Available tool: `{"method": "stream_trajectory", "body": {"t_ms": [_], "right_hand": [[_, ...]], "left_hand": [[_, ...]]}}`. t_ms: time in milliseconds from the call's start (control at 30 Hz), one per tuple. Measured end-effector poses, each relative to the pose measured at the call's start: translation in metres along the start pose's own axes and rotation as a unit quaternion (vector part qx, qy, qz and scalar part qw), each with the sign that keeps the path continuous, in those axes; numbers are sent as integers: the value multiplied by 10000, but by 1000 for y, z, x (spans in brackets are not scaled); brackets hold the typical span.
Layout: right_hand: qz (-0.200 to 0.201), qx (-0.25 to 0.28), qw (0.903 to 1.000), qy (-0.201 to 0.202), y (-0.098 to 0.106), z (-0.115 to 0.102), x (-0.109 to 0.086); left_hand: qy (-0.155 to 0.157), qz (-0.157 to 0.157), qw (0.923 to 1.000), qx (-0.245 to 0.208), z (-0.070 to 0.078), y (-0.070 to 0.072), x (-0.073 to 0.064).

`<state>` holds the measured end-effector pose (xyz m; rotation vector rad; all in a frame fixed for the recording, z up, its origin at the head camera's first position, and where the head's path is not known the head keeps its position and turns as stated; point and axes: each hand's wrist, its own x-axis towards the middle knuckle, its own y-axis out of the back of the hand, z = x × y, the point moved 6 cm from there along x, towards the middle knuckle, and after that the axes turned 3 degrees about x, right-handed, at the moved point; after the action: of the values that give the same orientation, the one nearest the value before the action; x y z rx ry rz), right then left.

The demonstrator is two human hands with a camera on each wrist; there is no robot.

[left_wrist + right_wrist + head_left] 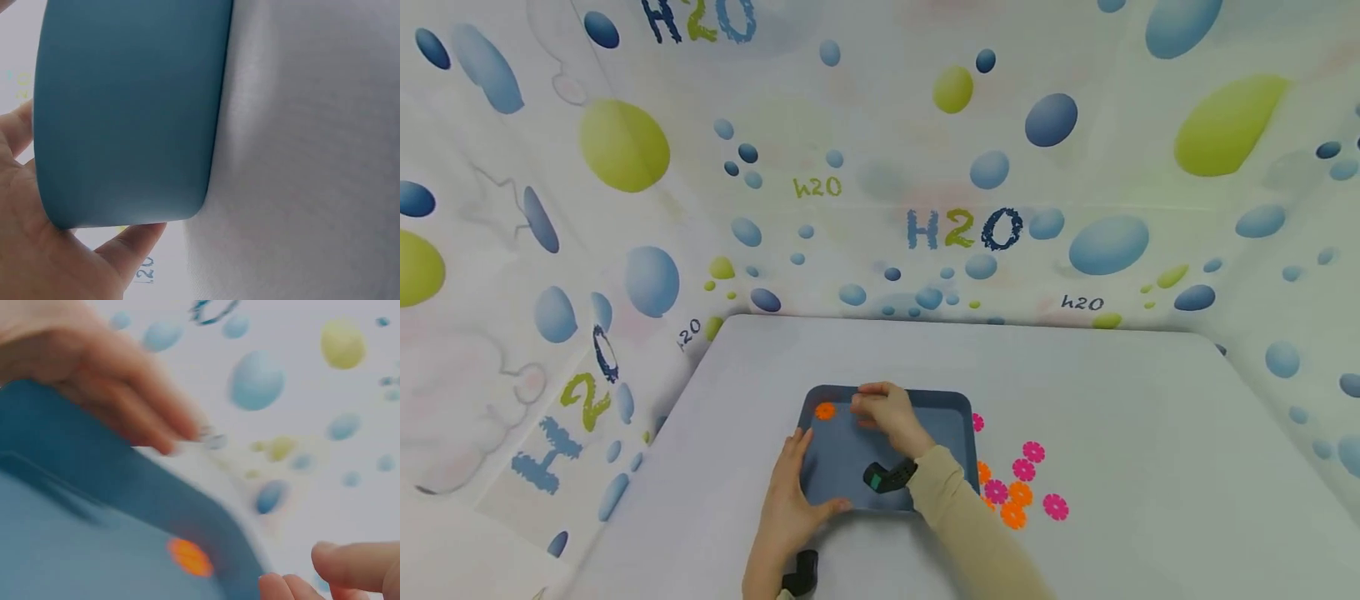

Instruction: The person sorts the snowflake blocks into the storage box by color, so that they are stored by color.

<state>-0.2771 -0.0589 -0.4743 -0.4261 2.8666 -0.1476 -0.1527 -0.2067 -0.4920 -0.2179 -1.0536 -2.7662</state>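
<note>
A shallow blue-grey tray (838, 458) stands on the white table. My left hand (790, 500) holds its near left corner, fingers along the left side and thumb over the front rim; the left wrist view shows this hand around the smooth blue wall (131, 119). Over the far part of the tray is my right hand (887, 417), its fingers pointing left and nothing visible in them. In the right wrist view those fingers (150, 415) are blurred at the far rim. One orange flower-shaped disc (824, 411) lies in the far left corner of the tray.
To the right of the tray lie several loose pink (1056, 507) and orange flower discs (1012, 514), some close to or partly behind its right wall. A patterned curtain (880, 167) with blue and green drops rises behind the table and along its sides.
</note>
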Motion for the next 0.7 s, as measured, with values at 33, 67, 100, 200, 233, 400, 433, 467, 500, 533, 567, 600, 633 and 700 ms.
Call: {"method": "stream_trajectory", "body": {"t_ms": [33, 67, 100, 200, 233, 400, 433, 467, 500, 533, 567, 600, 633, 700], "right_hand": [[-10, 27, 9999, 99, 10, -8, -3], [9, 56, 9997, 235, 20, -16, -7], [52, 120, 9993, 362, 32, -23, -11], [312, 166, 9965, 752, 71, -40, -26], [446, 115, 9952, 861, 85, -43, -32], [1119, -602, 9863, 1051, 145, -39, -60], [1237, -773, 9841, 1017, 153, -34, -65], [1325, -965, 9816, 975, 160, -28, -70], [1393, -1144, 9793, 919, 165, -21, -75], [1425, -1311, 9776, 822, 169, -14, -79], [1447, -1479, 9756, 735, 172, -7, -83], [1469, -1677, 9726, 659, 173, 0, -86], [1470, -1859, 9698, 570, 174, 6, -89], [1467, -2186, 9635, 483, 174, 17, -94]], "left_hand": [[53, -29, 10000, -25, 0, 0, 1], [104, -60, 9999, -42, 0, -1, 1], [127, -73, 9999, -39, 0, -1, 2], [233, -129, 9996, -27, 0, -2, 3], [246, -142, 9996, -7, 0, -2, 3], [378, -246, 9990, 65, 0, -4, 5], [408, -270, 9988, 83, 0, -4, 6], [431, -288, 9986, 87, 1, -5, 6], [457, -311, 9984, 97, 1, -5, 6], [468, -320, 9983, 112, 1, -6, 7], [471, -317, 9983, 130, 2, -7, 7], [467, -311, 9983, 151, 2, -7, 8], [455, -304, 9984, 165, 3, -8, 8], [430, -285, 9985, 172, 4, -10, 9]]}}
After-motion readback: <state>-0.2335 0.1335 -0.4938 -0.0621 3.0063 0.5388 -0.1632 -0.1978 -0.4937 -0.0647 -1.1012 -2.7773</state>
